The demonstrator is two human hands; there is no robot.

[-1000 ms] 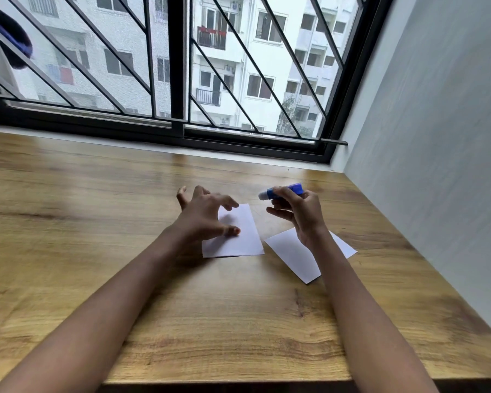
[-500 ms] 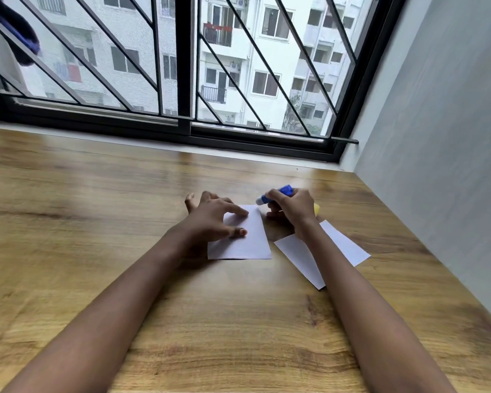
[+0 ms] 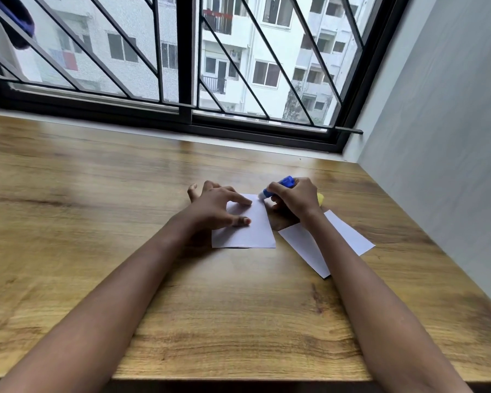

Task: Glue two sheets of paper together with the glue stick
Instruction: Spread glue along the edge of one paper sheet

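Head view: our left hand (image 3: 216, 207) spreads its fingers, pinning the near sheet (image 3: 247, 225); our right hand (image 3: 294, 198) pinches the glue stick (image 3: 278, 187), tip at the sheet's far corner beyond our fingertips. We should stroke lightly, away from the pinning fingers.

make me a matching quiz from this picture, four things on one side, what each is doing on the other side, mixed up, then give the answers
Things:
1. left hand
2. right hand
3. glue stick
4. far sheet

States:
A. tip at the near sheet's top corner
B. lies partly under the right forearm
C. fingers spread, pressing the near sheet
D. wrapped around the glue stick

Pairs: 1-C, 2-D, 3-A, 4-B
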